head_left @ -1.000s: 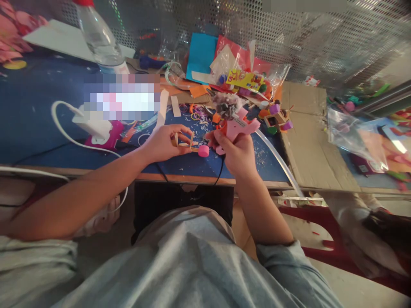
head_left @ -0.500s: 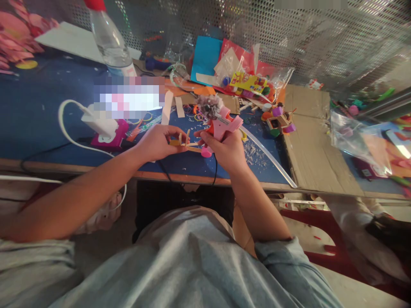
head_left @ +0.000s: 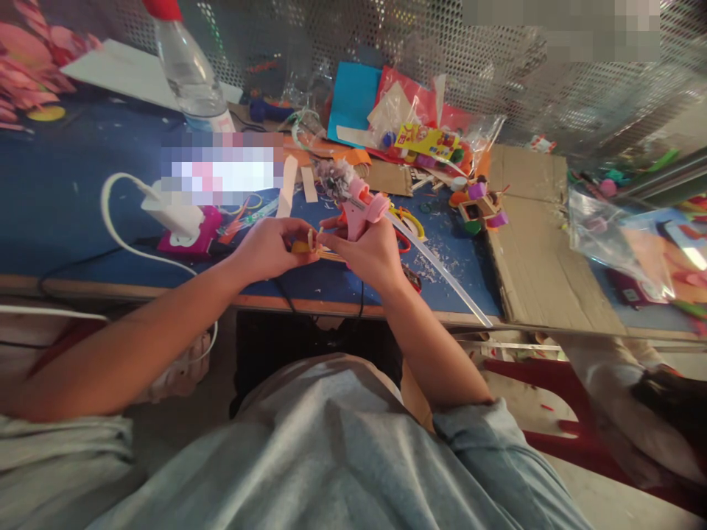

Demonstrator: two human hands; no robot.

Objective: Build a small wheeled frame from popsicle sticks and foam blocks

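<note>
My left hand (head_left: 269,246) pinches a small frame of wooden craft sticks (head_left: 317,247) just above the blue table (head_left: 66,191). My right hand (head_left: 369,254) is wrapped round a pink glue gun (head_left: 360,210), its nose turned left against the stick frame. A clear glue stick (head_left: 442,269) juts from the back of the gun toward the right. The gun's black cord (head_left: 361,298) drops over the table's front edge. Both hands touch at the stick frame.
A plastic bottle (head_left: 188,66) stands at the back left. A white charger and cable (head_left: 166,213) lie left of my hands. Coloured paper, bags and a small wooden toy (head_left: 478,206) crowd the back. Cardboard (head_left: 541,250) covers the right side.
My right hand has swung the glue gun leftward, bringing its nose onto the stick frame. The pink wheel seen earlier is now hidden behind my right hand.
</note>
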